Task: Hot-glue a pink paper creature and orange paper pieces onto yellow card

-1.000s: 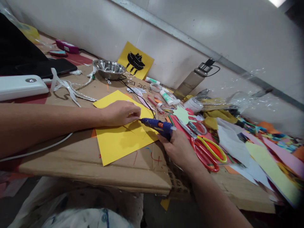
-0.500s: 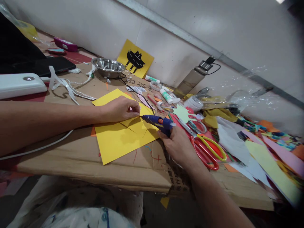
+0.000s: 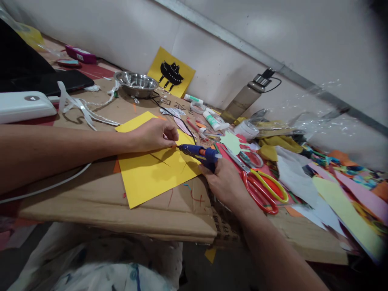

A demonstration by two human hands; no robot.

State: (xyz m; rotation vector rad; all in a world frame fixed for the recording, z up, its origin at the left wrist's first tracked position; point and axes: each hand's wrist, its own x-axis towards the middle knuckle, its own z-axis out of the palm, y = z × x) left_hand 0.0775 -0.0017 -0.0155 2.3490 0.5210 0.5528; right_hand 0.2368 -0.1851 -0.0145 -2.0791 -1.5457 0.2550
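Observation:
My right hand (image 3: 226,182) is wrapped round a blue hot glue gun (image 3: 201,155), which points left over a yellow sheet of card (image 3: 145,178). The gun's nozzle is right at the fingertips of my left hand (image 3: 159,135). That hand is pinched, its wrist low over the card; whatever lies between thumb and forefinger is too small to make out. Thin dark lines, perhaps cuts or creases, run across the card below my left hand. A black cord (image 3: 186,126) passes behind the glue gun.
Red-and-yellow-handled scissors (image 3: 260,190) lie right of my right hand, with paper scraps (image 3: 327,198) beyond. Behind stand a steel bowl (image 3: 136,85), a yellow card with a black cutout (image 3: 171,74) and a grey bottle (image 3: 245,99). Glue sticks (image 3: 211,120) lie between. A white device (image 3: 26,107) sits left.
The view has shifted slightly. My left fingertips and the glue gun nozzle stay close together over the yellow card, with only small movement. The right hand keeps its hold on the gun.

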